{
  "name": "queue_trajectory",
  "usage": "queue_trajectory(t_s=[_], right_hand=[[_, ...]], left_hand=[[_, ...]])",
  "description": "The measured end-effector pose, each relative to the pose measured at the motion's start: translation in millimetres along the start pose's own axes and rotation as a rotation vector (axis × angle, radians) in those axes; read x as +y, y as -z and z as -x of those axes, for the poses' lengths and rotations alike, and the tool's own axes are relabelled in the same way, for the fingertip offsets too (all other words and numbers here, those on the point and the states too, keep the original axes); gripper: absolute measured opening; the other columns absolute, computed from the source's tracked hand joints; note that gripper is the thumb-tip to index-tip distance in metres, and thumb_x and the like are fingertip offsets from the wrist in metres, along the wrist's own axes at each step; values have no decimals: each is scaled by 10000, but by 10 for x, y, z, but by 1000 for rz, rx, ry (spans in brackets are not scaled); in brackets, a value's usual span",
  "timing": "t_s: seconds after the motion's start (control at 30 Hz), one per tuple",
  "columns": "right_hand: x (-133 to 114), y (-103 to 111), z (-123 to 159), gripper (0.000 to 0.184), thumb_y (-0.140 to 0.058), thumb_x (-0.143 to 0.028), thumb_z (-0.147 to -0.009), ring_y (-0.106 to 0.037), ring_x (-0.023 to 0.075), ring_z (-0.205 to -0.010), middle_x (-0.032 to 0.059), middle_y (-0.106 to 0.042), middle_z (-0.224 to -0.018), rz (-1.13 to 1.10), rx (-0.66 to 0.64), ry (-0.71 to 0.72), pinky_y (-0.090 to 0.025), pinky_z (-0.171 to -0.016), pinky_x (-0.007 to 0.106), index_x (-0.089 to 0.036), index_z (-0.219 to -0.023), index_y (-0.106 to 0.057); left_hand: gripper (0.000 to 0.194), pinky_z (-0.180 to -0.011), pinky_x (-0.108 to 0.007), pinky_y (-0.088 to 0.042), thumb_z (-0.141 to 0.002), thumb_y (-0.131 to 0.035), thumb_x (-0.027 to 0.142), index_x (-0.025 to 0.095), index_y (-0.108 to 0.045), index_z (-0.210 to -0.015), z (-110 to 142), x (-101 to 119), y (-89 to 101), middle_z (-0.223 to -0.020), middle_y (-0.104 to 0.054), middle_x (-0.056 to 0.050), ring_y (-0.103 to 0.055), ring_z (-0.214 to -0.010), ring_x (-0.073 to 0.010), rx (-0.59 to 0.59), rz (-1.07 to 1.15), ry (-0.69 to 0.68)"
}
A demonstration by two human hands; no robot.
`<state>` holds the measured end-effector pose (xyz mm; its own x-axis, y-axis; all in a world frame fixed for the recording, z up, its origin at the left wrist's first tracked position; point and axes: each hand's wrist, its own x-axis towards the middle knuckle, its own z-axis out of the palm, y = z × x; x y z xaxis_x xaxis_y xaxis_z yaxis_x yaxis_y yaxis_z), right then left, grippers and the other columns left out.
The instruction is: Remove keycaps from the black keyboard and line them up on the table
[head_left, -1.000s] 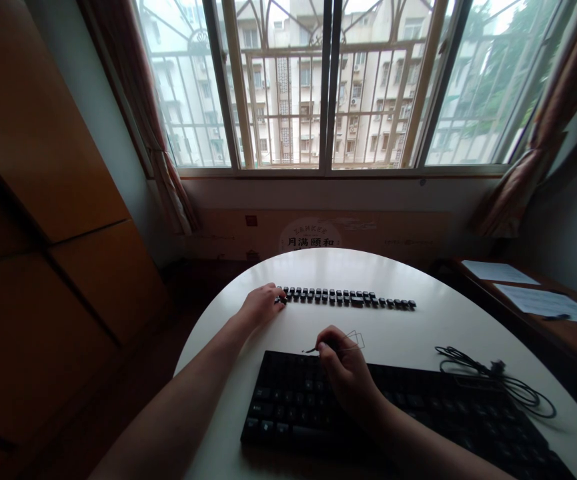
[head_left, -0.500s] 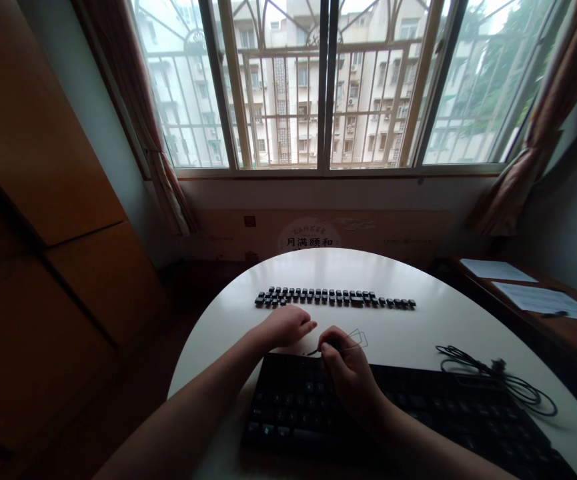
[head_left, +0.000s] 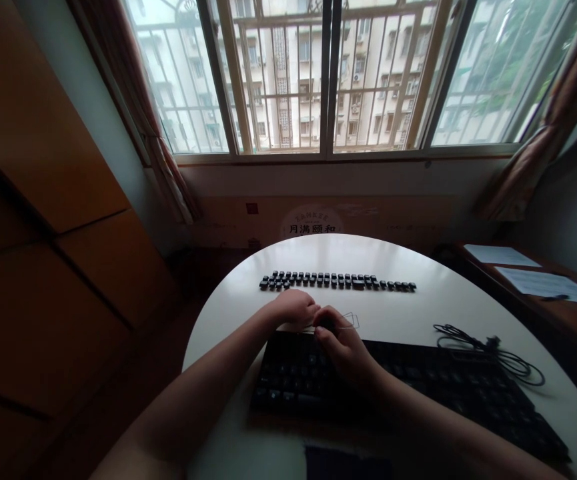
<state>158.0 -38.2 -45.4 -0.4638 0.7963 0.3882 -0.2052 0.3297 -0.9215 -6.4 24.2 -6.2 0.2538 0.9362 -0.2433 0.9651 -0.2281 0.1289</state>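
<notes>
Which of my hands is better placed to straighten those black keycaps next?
Probably your left hand: it is nearer the black keycaps, while your right hand grips a wire tool by the keyboard.

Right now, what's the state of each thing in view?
Left hand: bent, fingers meeting the right hand; grip hidden
Right hand: closed around the wire tool
Wire tool: held, loop sticking out
Keyboard: flat on the table, partly covered
Key caps: loose, set out in rows
Cable: coiled
Papers: lying flat
Curtains: gathered back
Window: middle looks open
</notes>
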Motion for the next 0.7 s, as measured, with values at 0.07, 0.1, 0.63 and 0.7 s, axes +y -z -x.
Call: queue_trajectory(t_s=[0.07,0.1,0.63,0.7], right_hand=[[-15,-8,14,90,-548,-257,-863,-417,107,-566,-21,-498,-723,19,-29,5,-369,-509,215,-195,-929,-548],[-12,-16,22,90,-544,-264,-873,-416,106,-562,-22,-495,-716,23,-35,1,-366,-504,214,-195,-931,-546],[-400,439,-44,361,-540,-542,-920,-429,88,-427,-56,-488,-533,99,-278,-201,-329,-418,196,-185,-869,-528],[-324,403,-13,357,-537,-535,-924,-381,82,-412,-69,-432,-502,193,-309,-197,-288,-406,195,-190,-833,-534]], left_hand=[[295,-675,-272,-451,-850,-556,440,223,-755,-838,-8,22,25,-844,-725,-53,-626,-744,-206,-19,-1,11],[280,-675,-272,-453,-836,-569,436,225,-754,-829,-13,30,34,-833,-723,-49,-626,-738,-204,-24,-1,19],[398,-616,-294,-425,-902,-466,505,211,-707,-784,38,-31,-149,-842,-715,-70,-617,-714,-214,112,50,2],[404,-610,-294,-420,-904,-465,509,207,-703,-778,41,-48,-146,-834,-711,-73,-609,-706,-211,106,52,-16]])
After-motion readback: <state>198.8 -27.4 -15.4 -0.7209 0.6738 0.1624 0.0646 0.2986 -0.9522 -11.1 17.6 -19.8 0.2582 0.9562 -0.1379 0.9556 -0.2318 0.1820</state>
